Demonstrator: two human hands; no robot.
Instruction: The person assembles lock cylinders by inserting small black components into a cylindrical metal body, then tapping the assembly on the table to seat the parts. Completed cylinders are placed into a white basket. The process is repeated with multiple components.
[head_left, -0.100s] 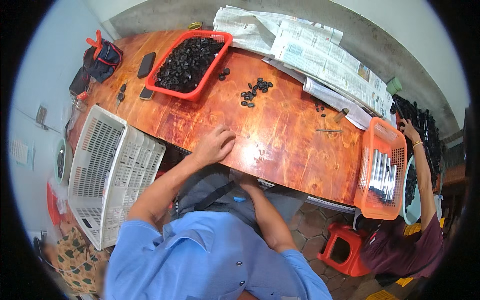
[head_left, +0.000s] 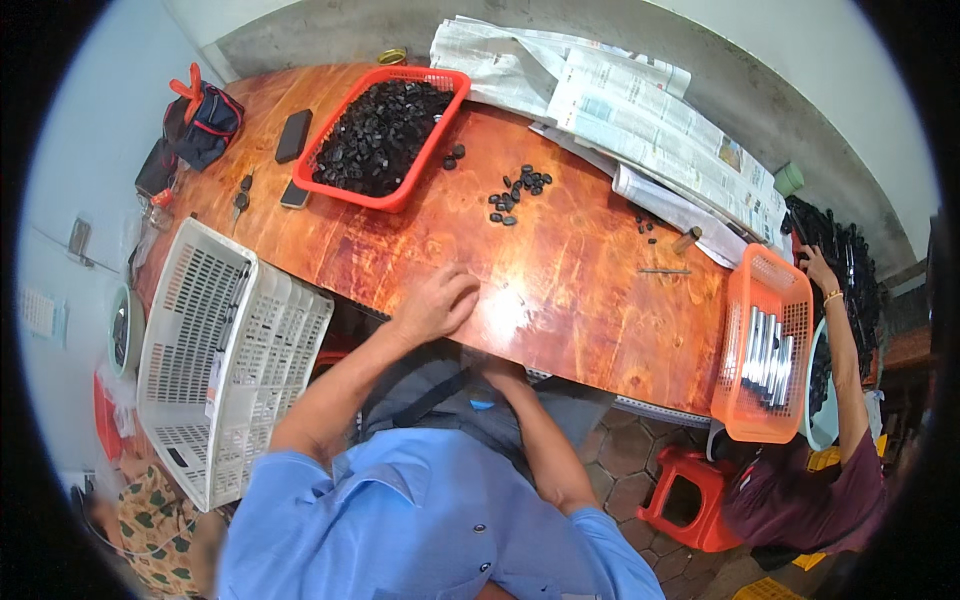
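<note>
My left hand (head_left: 438, 303) rests on the near edge of the wooden table (head_left: 600, 320), its fingers curled in; whatever they may hold is hidden. My right hand (head_left: 497, 372) hangs below the table edge over my lap, and its fingers are out of sight. Beyond my left hand lies a loose group of small black oval pieces (head_left: 508, 196). A red plastic basket (head_left: 390, 200) heaped with many small black pieces (head_left: 370, 135) stands further back to the left. Two or three similar black pieces (head_left: 453, 157) sit beside it.
Newspapers (head_left: 640, 120) cover the back right. A thin metal rod (head_left: 664, 271) and a short cylinder (head_left: 687, 239) lie there. An orange basket (head_left: 733, 350) holds metal tubes; a co-worker's hand (head_left: 818, 268) reaches past it. White crates (head_left: 205, 480), phones (head_left: 293, 136) and keys (head_left: 241, 200) are left.
The whole view has shifted slightly, so the table's contents sit a little lower in the picture. Both of my hands keep nearly the same pose.
</note>
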